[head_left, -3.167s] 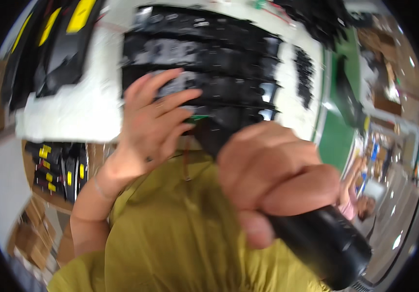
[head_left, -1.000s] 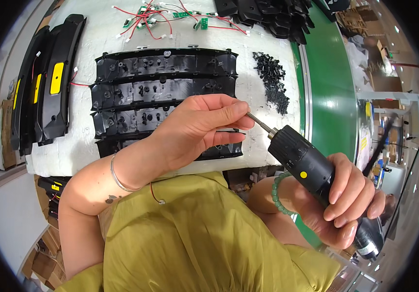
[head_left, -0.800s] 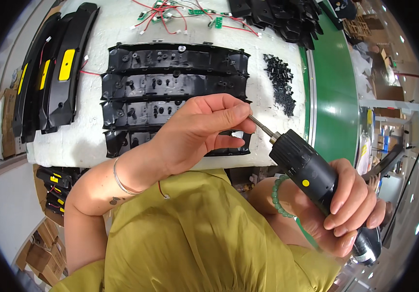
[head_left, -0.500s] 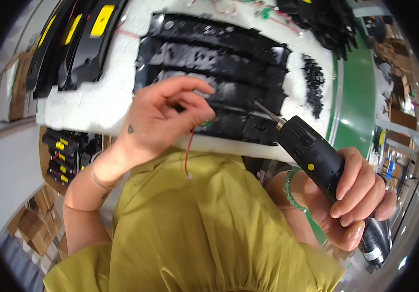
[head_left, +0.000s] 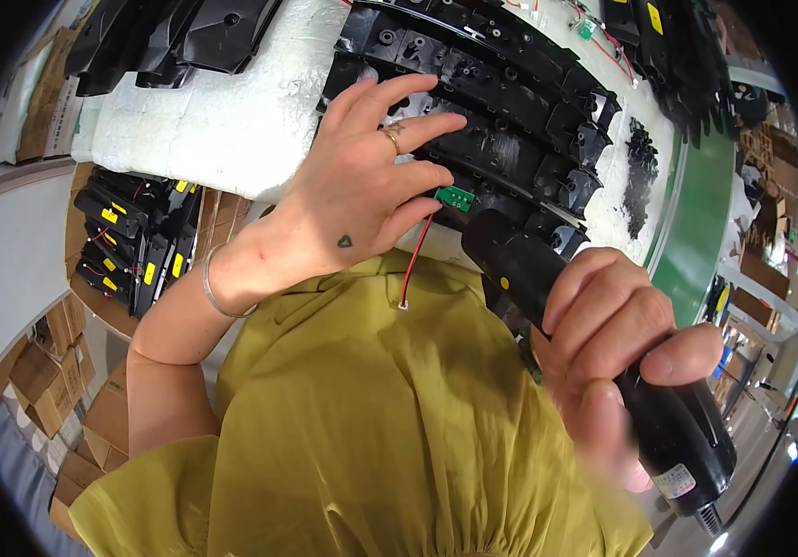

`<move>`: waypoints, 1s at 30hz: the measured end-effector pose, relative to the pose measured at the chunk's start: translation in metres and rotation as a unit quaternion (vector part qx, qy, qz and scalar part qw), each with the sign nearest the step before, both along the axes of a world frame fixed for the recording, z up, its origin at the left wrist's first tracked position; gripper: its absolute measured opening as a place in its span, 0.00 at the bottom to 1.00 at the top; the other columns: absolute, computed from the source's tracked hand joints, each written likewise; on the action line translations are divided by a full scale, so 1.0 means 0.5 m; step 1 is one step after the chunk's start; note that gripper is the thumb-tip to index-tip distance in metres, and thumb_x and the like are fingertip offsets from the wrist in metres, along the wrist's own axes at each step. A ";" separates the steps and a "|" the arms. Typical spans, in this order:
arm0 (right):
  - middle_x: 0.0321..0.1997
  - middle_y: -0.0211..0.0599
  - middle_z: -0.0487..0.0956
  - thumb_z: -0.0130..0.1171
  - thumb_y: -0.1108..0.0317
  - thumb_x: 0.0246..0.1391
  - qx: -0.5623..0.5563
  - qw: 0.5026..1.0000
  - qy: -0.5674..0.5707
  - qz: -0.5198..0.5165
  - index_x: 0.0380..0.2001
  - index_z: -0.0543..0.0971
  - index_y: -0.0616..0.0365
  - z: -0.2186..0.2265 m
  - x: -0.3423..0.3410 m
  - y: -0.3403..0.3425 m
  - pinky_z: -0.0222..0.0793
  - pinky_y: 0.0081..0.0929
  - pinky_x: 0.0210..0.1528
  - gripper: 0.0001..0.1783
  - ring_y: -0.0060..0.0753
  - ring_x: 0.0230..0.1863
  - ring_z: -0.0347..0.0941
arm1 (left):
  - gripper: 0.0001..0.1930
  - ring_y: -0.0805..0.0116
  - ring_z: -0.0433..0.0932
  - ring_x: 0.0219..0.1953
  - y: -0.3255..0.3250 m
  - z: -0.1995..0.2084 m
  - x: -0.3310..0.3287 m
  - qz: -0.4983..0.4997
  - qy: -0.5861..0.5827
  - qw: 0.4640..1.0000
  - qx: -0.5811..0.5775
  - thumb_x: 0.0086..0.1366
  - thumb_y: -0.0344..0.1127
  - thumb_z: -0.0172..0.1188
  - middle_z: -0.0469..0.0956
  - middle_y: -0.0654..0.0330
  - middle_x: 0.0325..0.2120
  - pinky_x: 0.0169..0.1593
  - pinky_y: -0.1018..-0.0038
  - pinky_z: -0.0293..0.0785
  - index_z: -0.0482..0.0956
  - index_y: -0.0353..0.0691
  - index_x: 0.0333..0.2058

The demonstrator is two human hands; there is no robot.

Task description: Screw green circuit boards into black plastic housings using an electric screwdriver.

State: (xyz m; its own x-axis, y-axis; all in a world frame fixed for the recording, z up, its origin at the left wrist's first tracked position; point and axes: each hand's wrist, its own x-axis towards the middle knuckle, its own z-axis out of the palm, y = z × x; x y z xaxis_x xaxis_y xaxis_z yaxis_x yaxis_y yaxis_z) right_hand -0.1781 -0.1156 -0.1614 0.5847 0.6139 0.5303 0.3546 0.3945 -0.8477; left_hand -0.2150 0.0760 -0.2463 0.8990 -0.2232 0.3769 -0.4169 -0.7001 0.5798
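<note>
Between the thumb and index finger of my left hand [head_left: 371, 176] is a small green circuit board [head_left: 457, 198]; the other fingers spread over black plastic housings [head_left: 501, 148]. A red wire [head_left: 411, 260] hangs from the board toward my clothing, ending in a small white connector [head_left: 404, 304]. My right hand [head_left: 608, 325] is wrapped round a black electric screwdriver [head_left: 515, 265], its front end close to the board above the nearest housing. The bit is not visible; I cannot tell whether it touches anything.
A white padded surface [head_left: 204, 125] carries the housings and a pile of small black screws [head_left: 638, 181] at right. More black parts lie far left [head_left: 232, 32] and far right [head_left: 682, 70]. A carton [head_left: 102, 302] of yellow-labelled black units stands lower left. Green tabletop [head_left: 705, 186] shows at right.
My left hand has moved right and lowered the circuit board to the nearest housing, with its fingers spreading. The screwdriver's front end has moved left and down, toward the board. The view has shifted.
</note>
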 end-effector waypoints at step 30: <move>0.15 0.23 0.63 0.50 0.71 0.47 0.072 0.961 -0.040 -0.263 0.33 0.64 0.51 0.035 0.041 -0.100 0.57 0.22 0.24 0.10 0.19 0.14 0.59 | 0.13 0.56 0.66 0.54 -0.015 0.030 0.012 0.002 0.032 0.998 0.054 0.43 0.29 0.64 0.74 0.61 0.46 0.59 0.56 0.53 0.79 0.42 0.32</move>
